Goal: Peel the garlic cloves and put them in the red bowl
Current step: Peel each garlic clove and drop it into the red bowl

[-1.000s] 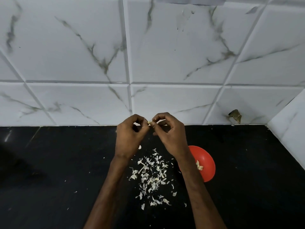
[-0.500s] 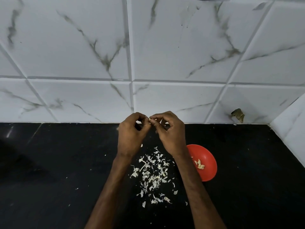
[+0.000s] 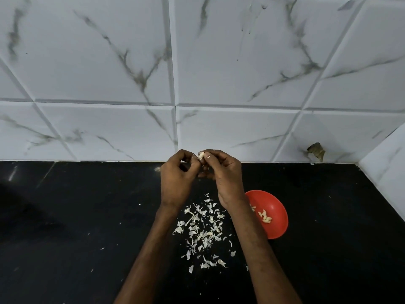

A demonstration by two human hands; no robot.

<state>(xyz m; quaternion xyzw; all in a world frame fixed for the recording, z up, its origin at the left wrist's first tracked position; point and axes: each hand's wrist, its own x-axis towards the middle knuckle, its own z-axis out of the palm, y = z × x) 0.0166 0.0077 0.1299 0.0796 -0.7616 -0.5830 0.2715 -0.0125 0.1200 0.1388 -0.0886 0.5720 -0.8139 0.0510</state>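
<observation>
Garlic clove (image 3: 200, 155), one, pale, is being pinched by left hand (image 3: 175, 183) and right hand (image 3: 228, 178); roughly six peeled cloves (image 3: 265, 217) are lying in one red bowl (image 3: 278, 205).

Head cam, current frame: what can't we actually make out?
All head view:
- Garlic clove: mostly covered by fingertips of left hand and right hand; remaining skin unreadable.
- Red bowl: left part hidden by the right forearm; peeled cloves uncountable.
- Peel scraps: too small to tell skins from whole cloves.
</observation>
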